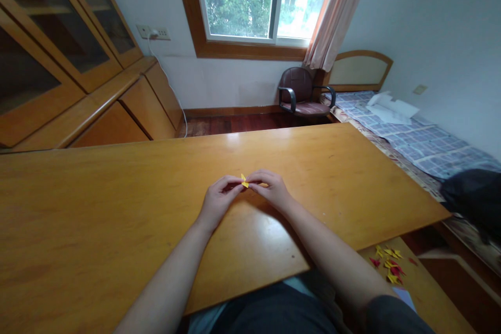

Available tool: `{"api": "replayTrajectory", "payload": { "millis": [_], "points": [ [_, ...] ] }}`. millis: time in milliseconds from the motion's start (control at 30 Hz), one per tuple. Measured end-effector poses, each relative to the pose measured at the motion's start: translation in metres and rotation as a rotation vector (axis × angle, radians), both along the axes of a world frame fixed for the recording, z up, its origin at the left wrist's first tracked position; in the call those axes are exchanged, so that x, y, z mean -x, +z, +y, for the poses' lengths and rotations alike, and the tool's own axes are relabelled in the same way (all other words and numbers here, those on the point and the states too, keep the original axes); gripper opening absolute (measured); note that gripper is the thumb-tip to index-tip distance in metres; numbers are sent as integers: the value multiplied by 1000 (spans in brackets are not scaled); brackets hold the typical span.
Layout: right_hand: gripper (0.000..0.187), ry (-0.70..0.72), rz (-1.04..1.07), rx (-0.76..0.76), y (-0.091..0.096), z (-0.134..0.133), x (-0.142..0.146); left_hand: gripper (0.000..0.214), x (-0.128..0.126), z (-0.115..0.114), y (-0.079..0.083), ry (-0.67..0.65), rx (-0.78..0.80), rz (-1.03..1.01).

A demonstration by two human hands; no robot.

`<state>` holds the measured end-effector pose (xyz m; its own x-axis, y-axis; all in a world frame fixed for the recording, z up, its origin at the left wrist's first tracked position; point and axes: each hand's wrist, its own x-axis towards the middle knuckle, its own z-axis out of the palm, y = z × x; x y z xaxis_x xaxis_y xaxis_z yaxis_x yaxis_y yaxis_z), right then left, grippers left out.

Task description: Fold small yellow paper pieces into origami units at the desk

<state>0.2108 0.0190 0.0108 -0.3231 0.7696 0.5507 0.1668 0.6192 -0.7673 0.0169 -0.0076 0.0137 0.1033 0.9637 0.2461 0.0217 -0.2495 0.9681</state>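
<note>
A small yellow folded-paper figure, shaped like an origami crane, is held above the middle of the wooden table. My left hand pinches its left side between thumb and fingers. From the right, my right hand pinches the other side, thumb below and fingers above. One pointed tip sticks up between the two hands. The fingertips cover part of the paper, so its exact folds are hard to make out.
Several yellow and red folded-paper pieces lie on a lower surface at the right. Beyond the table stand a brown armchair, a bed with a checked sheet, and a wooden cabinet. A dark bag rests on the bed.
</note>
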Motion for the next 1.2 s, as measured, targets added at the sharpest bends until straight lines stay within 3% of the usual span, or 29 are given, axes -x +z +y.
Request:
{"api": "replayTrajectory", "payload": {
  "millis": [300,733,1200],
  "points": [
    [17,51,43,90,0,0,0,17,3,1,-1,-1,-42,59],
    [16,-44,40,207,3,-5,11,14,4,2,-3,81,-165,242],
    [11,-97,90,300,-4,-4,16,19,3,8,-20,125,-29,161]
  ]
}}
